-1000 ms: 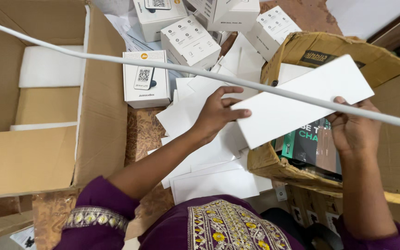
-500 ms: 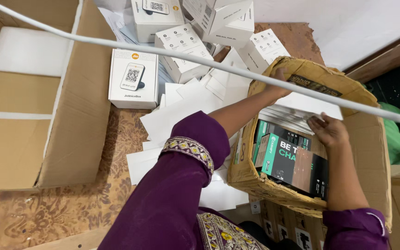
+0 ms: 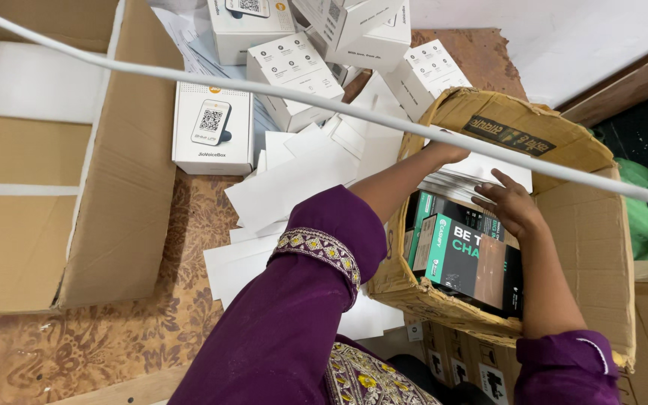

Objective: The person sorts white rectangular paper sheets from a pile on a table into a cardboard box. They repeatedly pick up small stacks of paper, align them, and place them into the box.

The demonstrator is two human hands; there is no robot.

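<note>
Two hands work inside a worn cardboard carton (image 3: 564,225) at the right of the frame, where a white flat sheet (image 3: 489,169) lies on top of a stack of sheets near the carton's far wall. The left hand (image 3: 444,152), reaching across from a purple embroidered sleeve (image 3: 316,300), rests at the sheet's left edge, though whether its fingers pinch the edge cannot be told. The right hand (image 3: 510,204) lies on the sheet's near edge with fingers (image 3: 489,196) loosely spread and flat, pressing rather than gripping. The sheet looks light, thin and stiff enough to hold flat, yet likely to bend or crease; its two opposite edges appear the safest hold. Green-and-black printed boxes (image 3: 463,255) stand packed just below it. More white sheets (image 3: 286,187) are scattered at centre on the patterned table (image 3: 114,337), with small white product boxes (image 3: 214,127) above and an open empty carton (image 3: 76,187) at the left.
</note>
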